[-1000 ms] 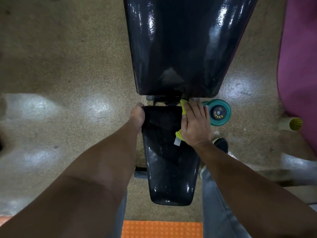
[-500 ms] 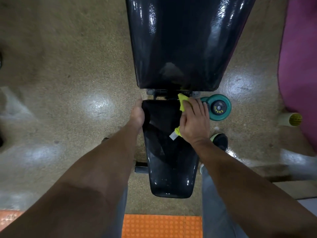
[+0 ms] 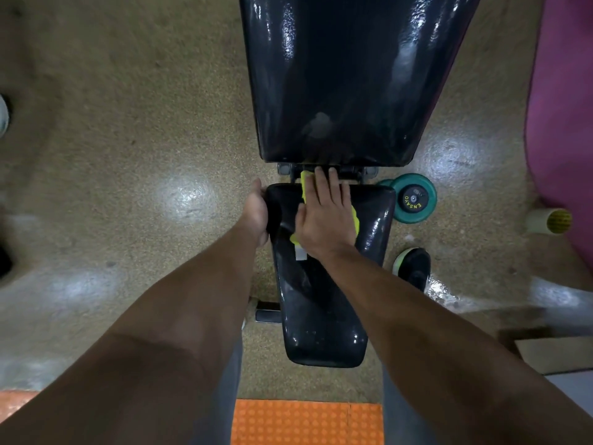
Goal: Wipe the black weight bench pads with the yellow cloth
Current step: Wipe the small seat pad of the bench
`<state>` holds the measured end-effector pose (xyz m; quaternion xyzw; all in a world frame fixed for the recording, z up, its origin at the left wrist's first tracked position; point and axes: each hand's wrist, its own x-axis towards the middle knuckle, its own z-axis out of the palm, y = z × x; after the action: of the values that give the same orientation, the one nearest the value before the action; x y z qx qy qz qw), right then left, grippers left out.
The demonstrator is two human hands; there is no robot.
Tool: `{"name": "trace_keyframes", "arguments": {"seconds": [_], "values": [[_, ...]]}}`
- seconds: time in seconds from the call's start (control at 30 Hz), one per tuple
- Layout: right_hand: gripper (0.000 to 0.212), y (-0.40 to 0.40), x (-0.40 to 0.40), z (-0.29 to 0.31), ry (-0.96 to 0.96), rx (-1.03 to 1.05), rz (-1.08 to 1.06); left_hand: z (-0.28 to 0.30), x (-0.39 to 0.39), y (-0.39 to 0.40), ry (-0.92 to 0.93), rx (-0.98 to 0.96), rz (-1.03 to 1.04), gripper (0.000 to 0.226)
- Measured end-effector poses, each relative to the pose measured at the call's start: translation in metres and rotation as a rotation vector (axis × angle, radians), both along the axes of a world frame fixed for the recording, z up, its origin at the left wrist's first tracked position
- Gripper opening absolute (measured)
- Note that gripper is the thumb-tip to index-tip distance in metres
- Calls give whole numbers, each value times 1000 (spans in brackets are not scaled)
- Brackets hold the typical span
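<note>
On a speckled gym floor (image 3: 128,155), the right hand (image 3: 324,220) presses the soft yellow cloth (image 3: 355,220) flat on the glossy seat pad (image 3: 321,316); fingers straight. The left hand (image 3: 256,213) grips the pad's edge. Limp cloth probably slides easily under a palm.

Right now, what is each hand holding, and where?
Left hand grips the seat pad at its left edge. Right hand presses flat on the yellow cloth.
</note>
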<state>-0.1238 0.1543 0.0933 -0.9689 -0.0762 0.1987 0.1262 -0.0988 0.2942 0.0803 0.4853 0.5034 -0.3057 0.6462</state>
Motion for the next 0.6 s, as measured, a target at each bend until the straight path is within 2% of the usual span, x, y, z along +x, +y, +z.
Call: {"name": "trace_keyframes", "arguments": {"seconds": [0.07,0.13,0.23,0.33,0.47,0.6], "values": [[70,21,1,3,11,-23,38,-3,0,2,2,-15,19,72],[70,32,-15,7,18,-12,185,-2,0,3,4,-38,22,71],[68,17,-47,14,7,40,323,2,3,2,20,-39,40,70],[68,-3,-51,13,17,61,223,2,3,-1,15,-39,33,73],[69,17,-29,10,42,5,27,2,1,-2,28,-25,34,74],[71,24,-58,16,36,45,206,2,1,-2,38,-22,44,72]]}}
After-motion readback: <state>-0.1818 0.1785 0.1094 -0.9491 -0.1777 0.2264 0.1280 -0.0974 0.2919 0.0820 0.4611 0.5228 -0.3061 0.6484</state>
